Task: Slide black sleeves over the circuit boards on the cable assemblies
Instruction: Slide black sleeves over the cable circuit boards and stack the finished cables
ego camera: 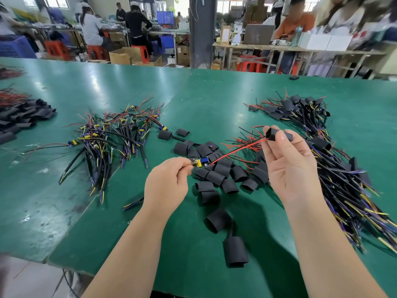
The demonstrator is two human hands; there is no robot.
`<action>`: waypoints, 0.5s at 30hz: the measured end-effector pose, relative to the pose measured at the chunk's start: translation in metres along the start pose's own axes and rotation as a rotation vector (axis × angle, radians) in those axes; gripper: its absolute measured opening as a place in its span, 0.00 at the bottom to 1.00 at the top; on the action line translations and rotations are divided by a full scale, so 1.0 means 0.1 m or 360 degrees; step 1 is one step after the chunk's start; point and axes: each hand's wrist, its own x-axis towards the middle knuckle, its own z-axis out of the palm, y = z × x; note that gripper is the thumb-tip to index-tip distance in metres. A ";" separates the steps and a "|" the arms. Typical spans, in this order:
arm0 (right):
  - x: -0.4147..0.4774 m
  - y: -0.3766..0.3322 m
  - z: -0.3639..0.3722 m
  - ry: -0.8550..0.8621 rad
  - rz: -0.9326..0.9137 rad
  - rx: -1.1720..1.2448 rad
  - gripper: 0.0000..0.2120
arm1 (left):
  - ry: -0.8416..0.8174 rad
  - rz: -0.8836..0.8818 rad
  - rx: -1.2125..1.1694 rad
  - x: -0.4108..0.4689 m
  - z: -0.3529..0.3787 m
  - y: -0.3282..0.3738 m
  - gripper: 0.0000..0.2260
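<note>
Bare forearms reach in over the near edge of the green table [64, 190]. The left hand [169, 179] has its fingers curled, thumb and forefinger pinching the near end of a small circuit board [202, 163] that carries a yellow and a blue part and is held just above the table. From the board's far end a red wire [236, 149] and a thin black one run up and to the right into a black sleeve [272, 134]. That sleeve is pinched at the fingertips of the right hand [287, 164], which is raised with its palm toward the camera. The sleeve sits on the wires, well apart from the board.

Below and between the hands lies a scatter of loose sleeves [214, 171], with two more [235, 251] nearer the table edge. To the left is a heap of bare cable assemblies [111, 134]; to the right, a long heap of sleeved assemblies [343, 179]. Further sleeves [21, 117] are stacked at the far left. Beyond the table, people sit at other benches.
</note>
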 end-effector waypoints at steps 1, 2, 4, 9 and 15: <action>-0.01 0.00 0.00 -0.0047 0.0003 -0.0029 0.07 | -0.0003 0.0008 0.0007 0.00 0.00 0.00 0.05; -0.01 0.00 0.00 -0.0094 0.0004 -0.0050 0.08 | -0.0006 0.0015 0.0016 -0.01 0.00 0.00 0.05; -0.01 0.01 0.00 -0.0149 -0.0001 -0.0041 0.09 | -0.0014 0.0028 0.0032 -0.01 0.00 0.00 0.05; 0.01 0.05 0.00 -0.0157 -0.0090 -0.0256 0.16 | -0.0101 0.0073 0.0060 -0.02 0.01 0.01 0.05; -0.08 0.28 0.07 -0.0309 0.0195 -0.0426 0.21 | -0.0084 0.0129 -0.0070 -0.05 0.05 0.09 0.04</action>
